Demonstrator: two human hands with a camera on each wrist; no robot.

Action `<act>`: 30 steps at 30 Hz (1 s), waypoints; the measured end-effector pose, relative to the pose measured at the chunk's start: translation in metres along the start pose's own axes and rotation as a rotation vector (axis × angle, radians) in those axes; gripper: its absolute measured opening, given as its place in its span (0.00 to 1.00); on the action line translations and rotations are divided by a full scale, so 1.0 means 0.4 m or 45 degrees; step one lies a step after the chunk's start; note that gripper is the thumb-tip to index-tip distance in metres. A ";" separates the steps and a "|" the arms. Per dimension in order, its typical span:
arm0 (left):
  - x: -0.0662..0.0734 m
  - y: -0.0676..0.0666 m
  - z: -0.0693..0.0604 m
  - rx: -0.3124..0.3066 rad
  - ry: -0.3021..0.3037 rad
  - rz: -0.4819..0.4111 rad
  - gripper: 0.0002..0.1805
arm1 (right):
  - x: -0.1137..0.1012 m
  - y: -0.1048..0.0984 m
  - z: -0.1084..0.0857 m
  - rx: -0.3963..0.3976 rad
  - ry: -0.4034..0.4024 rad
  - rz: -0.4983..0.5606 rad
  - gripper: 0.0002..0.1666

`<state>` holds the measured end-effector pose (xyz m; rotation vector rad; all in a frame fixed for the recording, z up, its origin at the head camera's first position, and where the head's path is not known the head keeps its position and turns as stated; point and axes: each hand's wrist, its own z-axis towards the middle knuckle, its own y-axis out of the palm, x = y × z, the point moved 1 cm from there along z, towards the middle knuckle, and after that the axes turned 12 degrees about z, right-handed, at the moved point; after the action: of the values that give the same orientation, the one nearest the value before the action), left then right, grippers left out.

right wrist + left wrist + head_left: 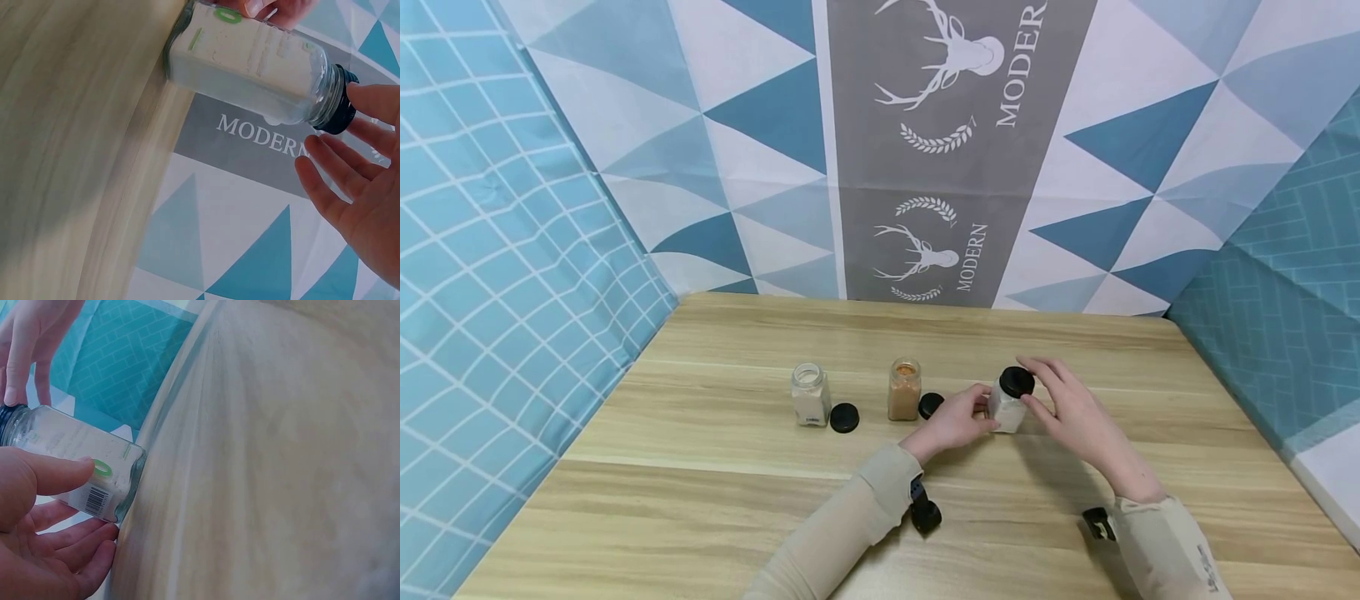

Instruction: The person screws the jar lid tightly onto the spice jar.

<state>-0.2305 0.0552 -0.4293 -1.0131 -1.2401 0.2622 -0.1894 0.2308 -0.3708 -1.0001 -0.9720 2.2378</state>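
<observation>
While your left hand [955, 419] holds the capped jar [1006, 417] upright on the wooden table [700, 500], thumb against one face and fingers curled on the other side, your right hand [1063, 408] pinches its black lid [1017, 382], the thumb and fingertips closed in to the lid's width. That jar stands at the right of the row, with an open jar of orange-brown contents [905, 393] to its left and a loose lid [931, 405] between them; farther left, an open jar of pale contents [811, 402] has another black lid [844, 417] just beside it.
</observation>
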 end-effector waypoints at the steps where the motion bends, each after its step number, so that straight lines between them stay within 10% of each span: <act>1: 0.000 0.000 0.000 -0.001 -0.001 -0.001 0.26 | 0.000 0.001 0.001 -0.007 0.001 0.002 0.31; 30: 0.002 -0.002 -0.004 -0.007 -0.005 -0.027 0.26 | -0.014 0.027 0.031 -0.095 0.061 0.068 0.29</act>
<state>-0.2292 0.0545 -0.4283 -1.0037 -1.2555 0.2445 -0.1973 0.2152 -0.3706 -1.1199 -1.0254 2.2243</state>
